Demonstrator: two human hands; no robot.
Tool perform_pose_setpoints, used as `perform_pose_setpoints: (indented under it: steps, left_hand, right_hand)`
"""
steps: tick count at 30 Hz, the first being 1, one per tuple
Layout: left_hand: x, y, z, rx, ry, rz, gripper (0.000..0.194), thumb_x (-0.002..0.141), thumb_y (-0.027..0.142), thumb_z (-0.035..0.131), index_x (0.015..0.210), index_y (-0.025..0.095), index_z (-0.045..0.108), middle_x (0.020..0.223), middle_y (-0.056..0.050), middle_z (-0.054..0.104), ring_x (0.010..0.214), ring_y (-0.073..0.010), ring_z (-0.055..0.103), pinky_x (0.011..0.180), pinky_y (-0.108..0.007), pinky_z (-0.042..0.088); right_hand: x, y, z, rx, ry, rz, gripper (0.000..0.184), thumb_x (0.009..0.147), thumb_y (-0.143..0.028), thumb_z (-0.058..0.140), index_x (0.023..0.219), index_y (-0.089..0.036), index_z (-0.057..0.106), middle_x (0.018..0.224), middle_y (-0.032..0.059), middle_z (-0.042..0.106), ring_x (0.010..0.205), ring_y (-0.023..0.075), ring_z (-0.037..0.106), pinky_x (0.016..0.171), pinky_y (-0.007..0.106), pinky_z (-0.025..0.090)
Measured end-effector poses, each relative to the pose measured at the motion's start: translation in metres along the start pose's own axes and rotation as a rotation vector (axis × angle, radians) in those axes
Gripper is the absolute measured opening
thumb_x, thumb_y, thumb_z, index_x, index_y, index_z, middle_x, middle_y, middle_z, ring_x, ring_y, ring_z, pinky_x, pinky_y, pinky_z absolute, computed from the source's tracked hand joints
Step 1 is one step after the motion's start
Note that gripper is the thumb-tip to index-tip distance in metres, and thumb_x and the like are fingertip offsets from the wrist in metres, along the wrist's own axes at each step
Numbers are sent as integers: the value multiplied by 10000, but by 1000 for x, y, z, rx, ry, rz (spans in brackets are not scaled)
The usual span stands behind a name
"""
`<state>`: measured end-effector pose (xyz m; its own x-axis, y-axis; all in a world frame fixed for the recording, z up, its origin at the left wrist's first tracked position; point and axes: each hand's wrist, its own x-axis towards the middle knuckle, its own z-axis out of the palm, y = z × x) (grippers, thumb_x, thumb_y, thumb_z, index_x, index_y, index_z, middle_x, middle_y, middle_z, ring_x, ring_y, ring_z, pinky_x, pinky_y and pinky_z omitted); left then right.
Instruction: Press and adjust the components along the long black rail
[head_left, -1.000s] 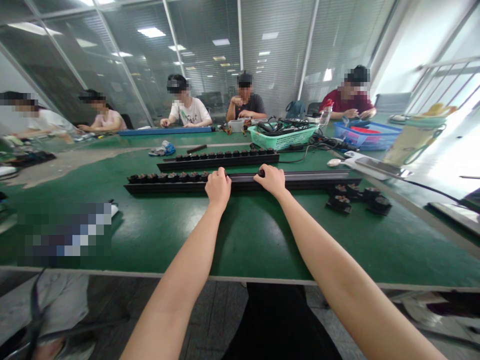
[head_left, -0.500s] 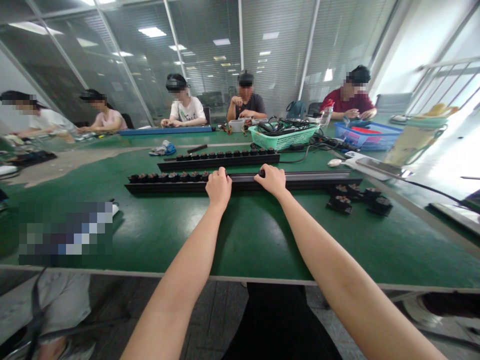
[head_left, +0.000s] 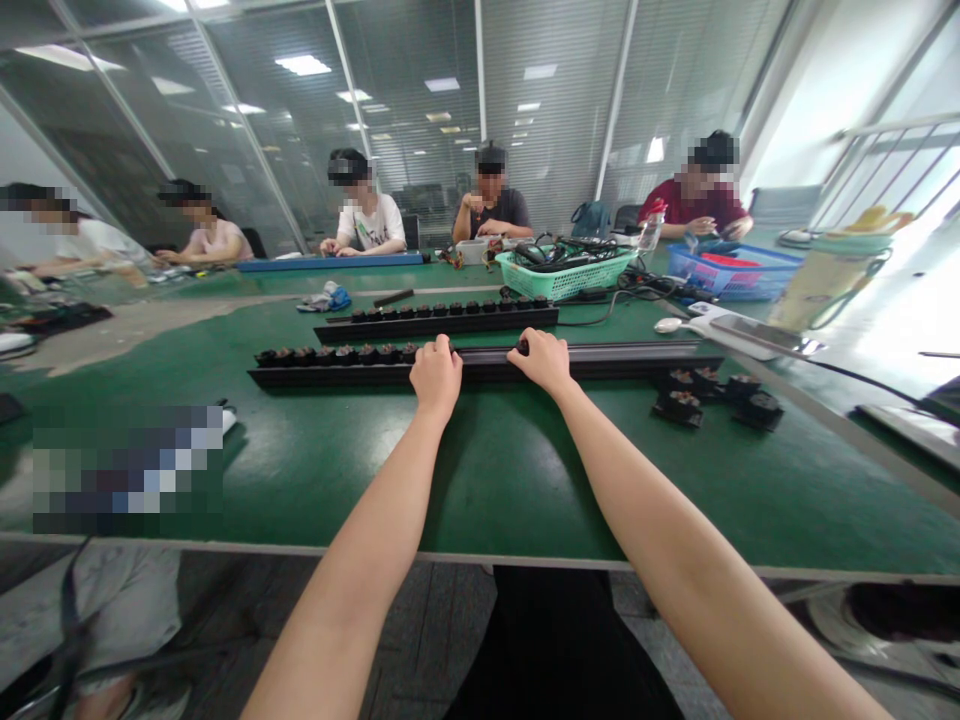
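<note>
A long black rail (head_left: 360, 378) lies across the green table in front of me. A row of small black blocks with copper-coloured metal inside, like socket modules (head_left: 345, 354), sits along its left half. My left hand (head_left: 436, 377) is closed over the rail at the right end of that row, around a dark block mostly hidden by the fingers. My right hand (head_left: 544, 360) is closed on another small black block (head_left: 523, 347) at the rail's open channel, a little to the right. Several loose black blocks (head_left: 682, 405) lie by the rail's right end.
Behind is a second black rail (head_left: 442, 323) filled with blocks. Beyond it stand a green basket (head_left: 566, 278) of cables and a blue basket (head_left: 739, 275). A phone (head_left: 765, 335) and a cup (head_left: 836, 275) are at right. Co-workers sit across the table.
Both my hands keep the same place and grip on the rail. Across the table, the co-worker in the white shirt has drawn their hands together and shifted slightly left.
</note>
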<state>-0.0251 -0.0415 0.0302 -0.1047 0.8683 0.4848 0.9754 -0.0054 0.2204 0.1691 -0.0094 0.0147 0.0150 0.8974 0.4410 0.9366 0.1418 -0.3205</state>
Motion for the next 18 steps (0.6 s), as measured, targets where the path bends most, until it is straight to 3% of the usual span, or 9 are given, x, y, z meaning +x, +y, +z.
perform_pose_setpoints:
  steps: [18]
  left_hand:
    - [0,-1,1,1,16,11,282,1020,266,464,1266,217,593,1206,-115,681,1172,-280,613,877,-367,557]
  right_hand:
    - [-1,-1,0,-18,15,4,242,940,-388,525,1045,-197,630,1096,123,727,1052,322,632,877,406,374]
